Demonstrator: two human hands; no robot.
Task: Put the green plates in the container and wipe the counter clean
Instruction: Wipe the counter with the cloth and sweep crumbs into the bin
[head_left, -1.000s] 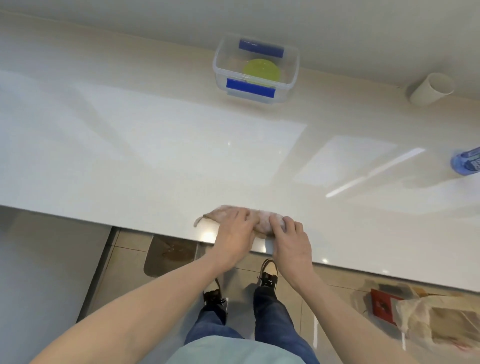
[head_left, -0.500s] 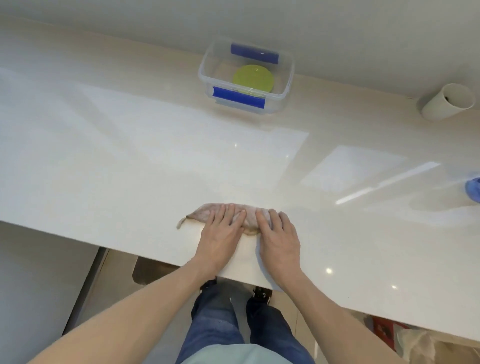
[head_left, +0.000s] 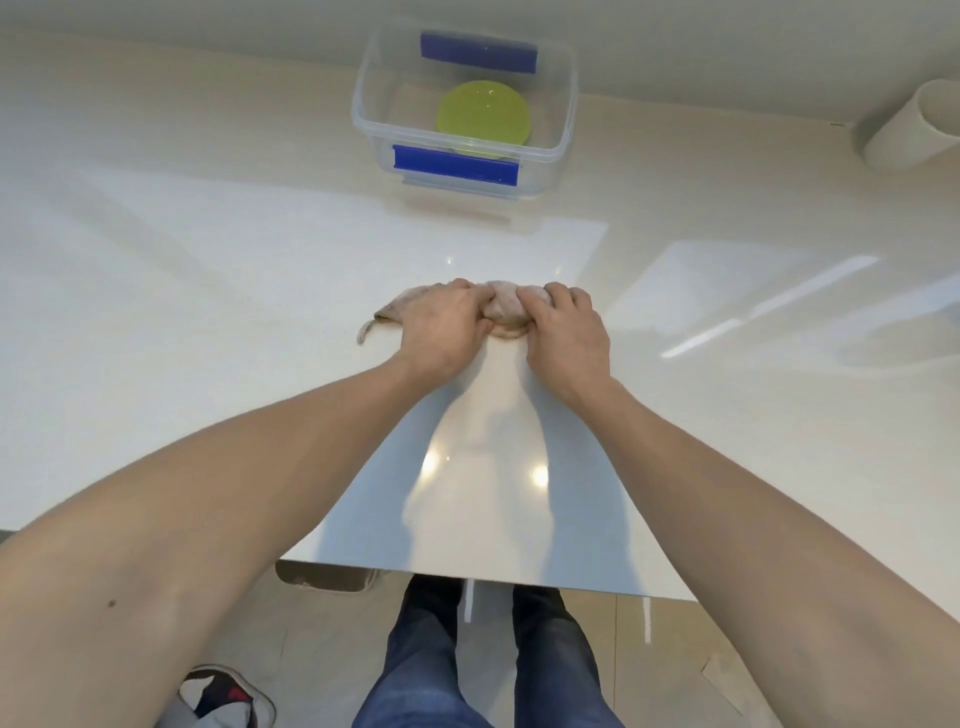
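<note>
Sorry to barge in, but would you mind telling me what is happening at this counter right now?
A person is wiping the counter. Both hands, the left hand and the right hand, grip a bunched cloth and press it onto the surface, side by side. Further back, green plates already lie inside the clear container with blue clips, which is open. A pale cup lies on its side at the far right. No plates show on the counter, so only wiping seems left.

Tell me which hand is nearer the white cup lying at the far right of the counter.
Right. The right hand grips the right end of the rag, on the cup's side. The left hand grips the rag further left, farther from the cup.
</note>
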